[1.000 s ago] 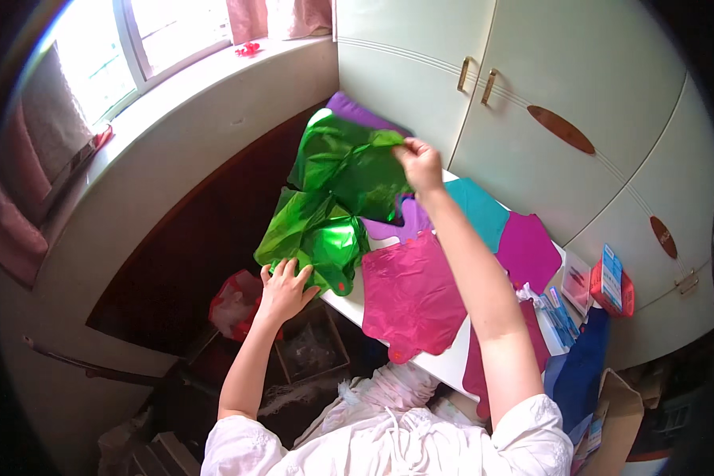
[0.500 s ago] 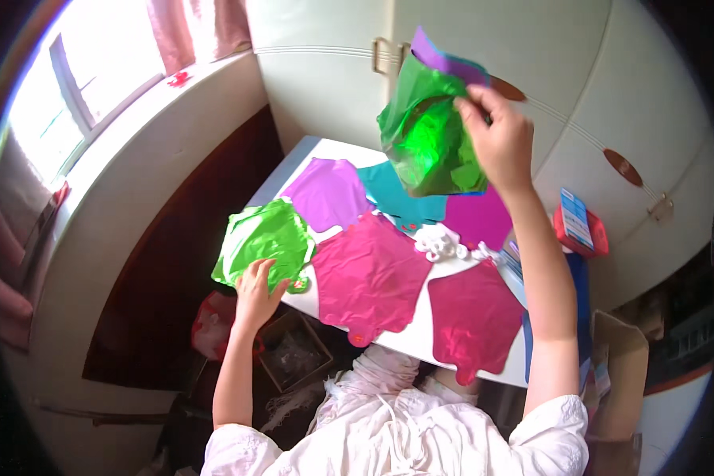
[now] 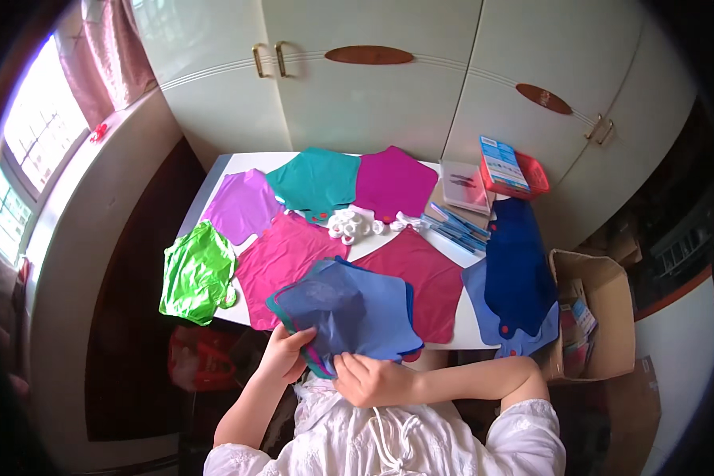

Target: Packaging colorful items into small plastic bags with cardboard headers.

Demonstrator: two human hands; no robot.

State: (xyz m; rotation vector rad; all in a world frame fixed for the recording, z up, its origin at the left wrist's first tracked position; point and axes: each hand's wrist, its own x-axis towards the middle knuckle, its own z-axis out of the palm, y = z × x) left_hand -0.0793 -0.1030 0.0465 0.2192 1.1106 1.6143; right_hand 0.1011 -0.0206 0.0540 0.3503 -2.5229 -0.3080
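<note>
In front of my chest, over the near edge of the white table, both hands hold a stack of thin, flat, shaped sheets. The top sheet is pale blue; dark blue, teal and purple edges show beneath. My left hand grips its near left corner, thumb on top. Closed on the near edge, just beside it, is my right hand. Similar flat pieces lie around: crinkled bright green, lilac, teal, magenta, dark pink, another dark pink and dark blue.
White rings are heaped mid-table beside several blue, pen-like sticks. At the back right are a clear box and a red basket with a blue packet on it. An open cardboard box stands right of the table.
My right hand has come down from high at the back with the stack, which now shows pale blue on top instead of green. My left hand has left the green piece and joined it.
</note>
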